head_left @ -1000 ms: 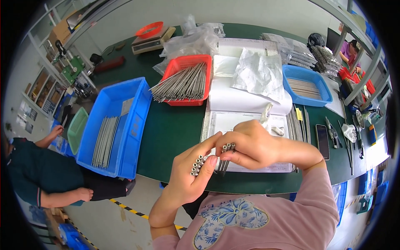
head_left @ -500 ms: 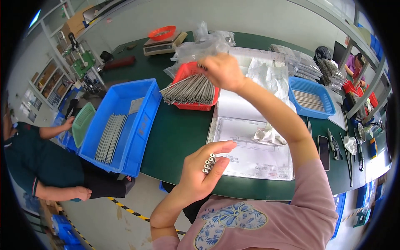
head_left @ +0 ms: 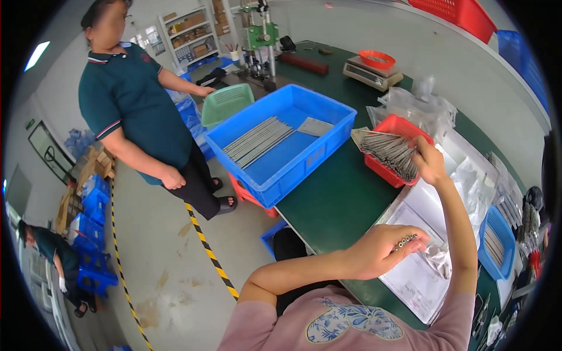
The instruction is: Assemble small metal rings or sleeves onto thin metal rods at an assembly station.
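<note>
Several thin metal rods with hollow ends sit in a bundle [head_left: 404, 241], end-on to view, with my left hand [head_left: 374, 250] closed around them above the paper drawing [head_left: 410, 278]. Their far length is hidden by the hand. Farther off, my right hand [head_left: 430, 161] is at the right side of a red basket [head_left: 383, 171] heaped with similar metal rods [head_left: 389, 152]. Its fingers are pinched at the top of the heap, where one rod runs leftward from them; the fingertips are partly hidden.
Left of the basket stands a large blue bin [head_left: 281, 181] with rods. A co-worker [head_left: 140, 111] beside it touches a green basket [head_left: 228, 102]. A scale [head_left: 372, 73] with a red tray, plastic bags [head_left: 410, 105] and a smaller blue basket [head_left: 497, 245] are also on the green table [head_left: 316, 216].
The view has swung left, bringing in more of the co-worker and floor. My right hand has come down from above the red basket onto its rods. My left hand still holds its bundle.
</note>
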`<state>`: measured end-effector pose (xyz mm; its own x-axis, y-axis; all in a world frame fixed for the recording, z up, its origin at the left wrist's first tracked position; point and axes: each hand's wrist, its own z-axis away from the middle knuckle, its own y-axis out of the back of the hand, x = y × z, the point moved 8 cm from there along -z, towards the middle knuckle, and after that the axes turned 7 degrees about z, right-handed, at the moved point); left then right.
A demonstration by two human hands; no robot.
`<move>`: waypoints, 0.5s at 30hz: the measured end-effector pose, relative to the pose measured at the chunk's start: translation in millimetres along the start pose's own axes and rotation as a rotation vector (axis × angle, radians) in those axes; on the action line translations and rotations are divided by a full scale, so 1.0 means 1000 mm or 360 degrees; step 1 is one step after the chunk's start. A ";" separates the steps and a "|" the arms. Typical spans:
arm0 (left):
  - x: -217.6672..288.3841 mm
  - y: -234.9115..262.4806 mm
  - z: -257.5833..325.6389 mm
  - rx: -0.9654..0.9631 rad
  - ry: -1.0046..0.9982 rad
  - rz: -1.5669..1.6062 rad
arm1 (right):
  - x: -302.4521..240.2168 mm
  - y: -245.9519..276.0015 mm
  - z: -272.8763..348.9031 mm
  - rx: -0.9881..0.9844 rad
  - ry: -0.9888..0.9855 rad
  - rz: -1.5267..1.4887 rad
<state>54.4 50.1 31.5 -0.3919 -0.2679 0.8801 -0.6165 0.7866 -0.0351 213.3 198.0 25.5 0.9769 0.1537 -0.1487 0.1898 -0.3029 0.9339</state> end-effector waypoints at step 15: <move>-0.005 0.002 -0.004 -0.0156 0.0129 0.0097 | -0.106 0.124 0.108 0.0102 0.0442 -0.1668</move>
<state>58.0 55.8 28.6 -0.3677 -0.1755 0.9132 -0.5221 0.8516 -0.0465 144.4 42.5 121.6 0.2708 0.5698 -0.7759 0.9293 0.0556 0.3652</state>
